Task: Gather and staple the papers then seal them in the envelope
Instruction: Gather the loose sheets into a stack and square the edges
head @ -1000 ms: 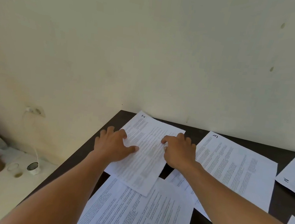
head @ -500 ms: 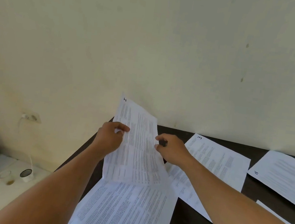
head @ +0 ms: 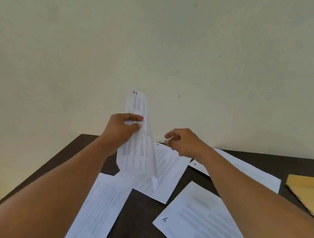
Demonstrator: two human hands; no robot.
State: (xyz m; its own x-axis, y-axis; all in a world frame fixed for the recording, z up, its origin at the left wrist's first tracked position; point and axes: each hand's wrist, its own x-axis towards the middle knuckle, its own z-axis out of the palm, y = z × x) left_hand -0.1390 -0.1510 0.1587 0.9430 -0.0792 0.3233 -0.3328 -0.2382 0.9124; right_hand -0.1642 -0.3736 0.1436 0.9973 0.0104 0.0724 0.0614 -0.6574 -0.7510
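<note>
Two hands up, one loaded. Left hand [head: 123,129] grips sheet 1 [head: 137,156] about mid-length. The sheet stands near-upright with its long axis vertical, number at the top, and its lower end curls just above the surface [head: 139,225].

Right hand [head: 184,142] is loosely curled and empty as far as I can tell. It hovers just right of sheet 1, over the far corner of sheet 3 [head: 166,179].

Key relation, my read: the next sheets lie below and right of the free hand, so the right hand is nearer. Sheet 3 lies flat, long axis running roughly toward the person. Sheet 2 [head: 199,167] is further right.

- **Hidden:** most of sheet 2 sits under the right forearm.
- **Near right:** sheet 4 [head: 203,233], corner cut off.
- **Near left:** fifth sheet [head: 99,210], number not visible.
- **Far right:** yellow envelope [head: 309,195], cropped by the frame.
- **Stapler:** not in view.
- **Print:** too blurred to read.
</note>
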